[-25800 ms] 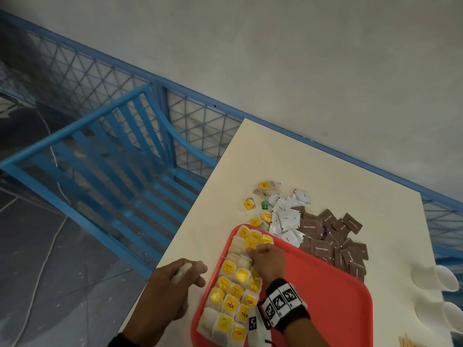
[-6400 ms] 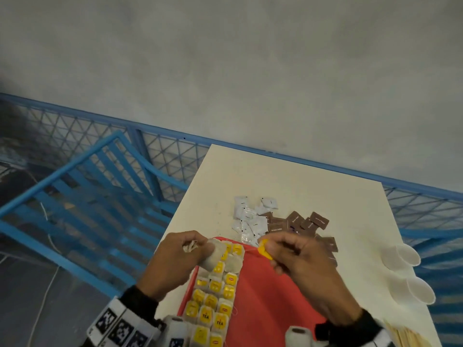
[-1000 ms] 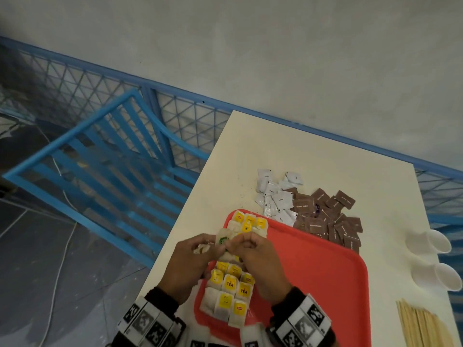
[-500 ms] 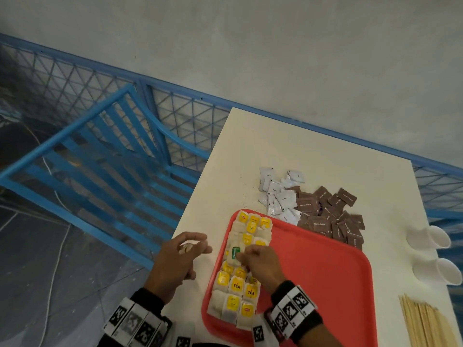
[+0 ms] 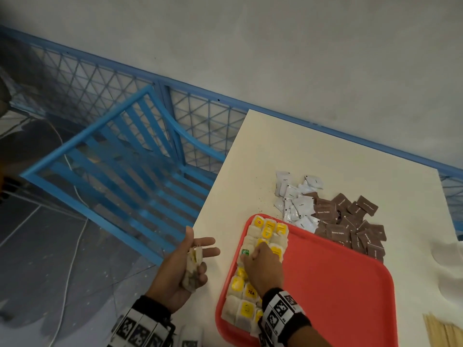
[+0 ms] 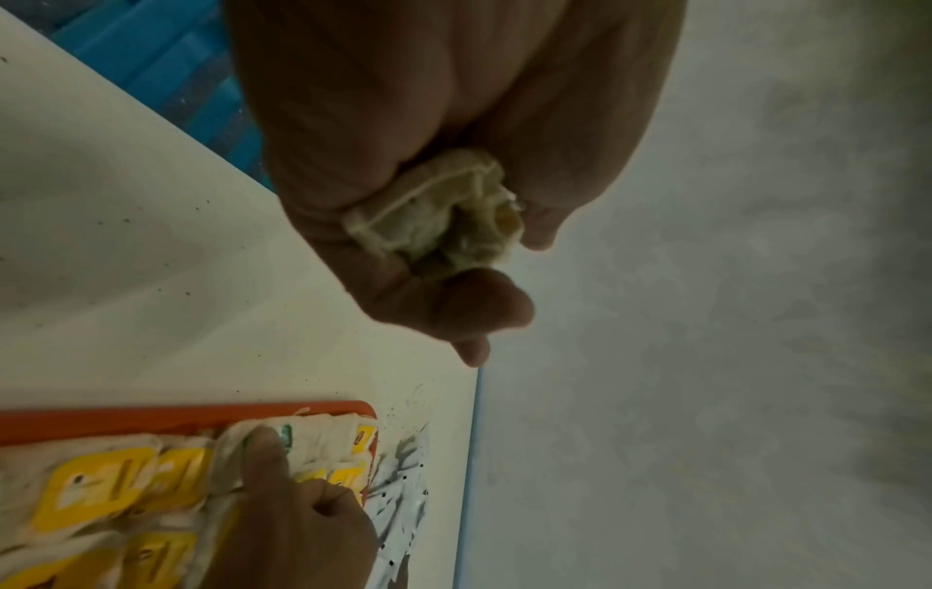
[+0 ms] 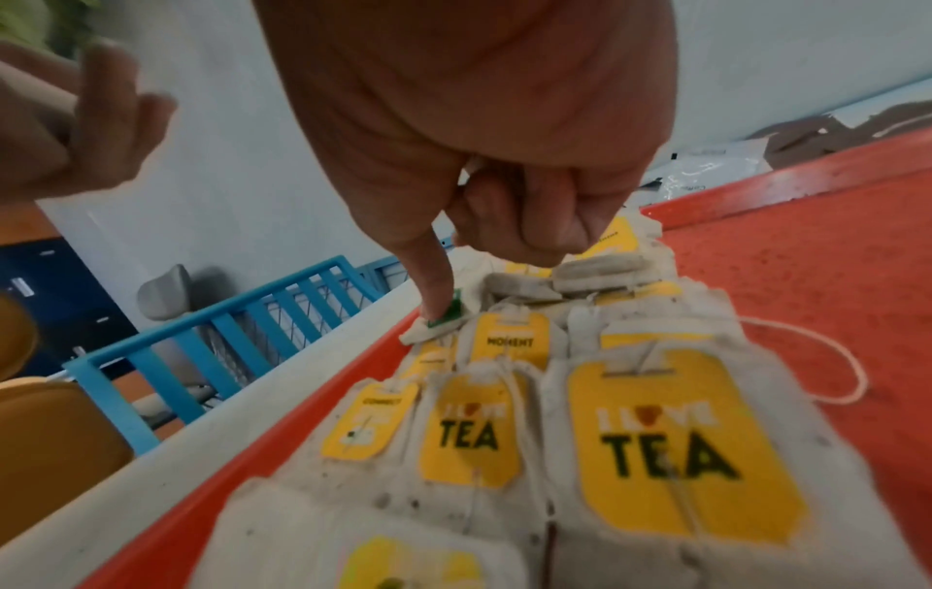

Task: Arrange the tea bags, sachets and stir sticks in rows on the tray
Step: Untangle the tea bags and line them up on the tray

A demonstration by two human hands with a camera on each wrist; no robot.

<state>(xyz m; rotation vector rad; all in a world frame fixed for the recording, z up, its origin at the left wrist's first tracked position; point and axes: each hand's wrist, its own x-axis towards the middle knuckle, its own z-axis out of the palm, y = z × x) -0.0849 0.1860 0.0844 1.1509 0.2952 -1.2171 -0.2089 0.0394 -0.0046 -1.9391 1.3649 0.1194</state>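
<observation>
Paper tea bags [image 5: 253, 269] nearly all rowed on red plastic tray [image 5: 338, 284]; right hand [image 5: 263, 267] index presses a green-tagged bag [image 5: 245, 252], left hand [image 5: 179, 269] clutches spares; sachets [image 5: 333, 214], wooden sticks [image 5: 446, 333] untouched.

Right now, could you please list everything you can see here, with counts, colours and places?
tray: one, red, on the table's near side.
tea bags: many, yellow tags, in rows along the tray's left edge.
green-tag bag: one, in the left row.
white sachets: a loose pile, on the table beyond the tray.
brown sachets: a loose pile, right of the white ones.
stir sticks: a bundle, pale wood, at the lower right.
table: one, cream.
railing: blue, left of the table.
left hand: holds a bunch of tea bags, beside the tray.
right hand: forefinger presses the green-tag bag.
</observation>
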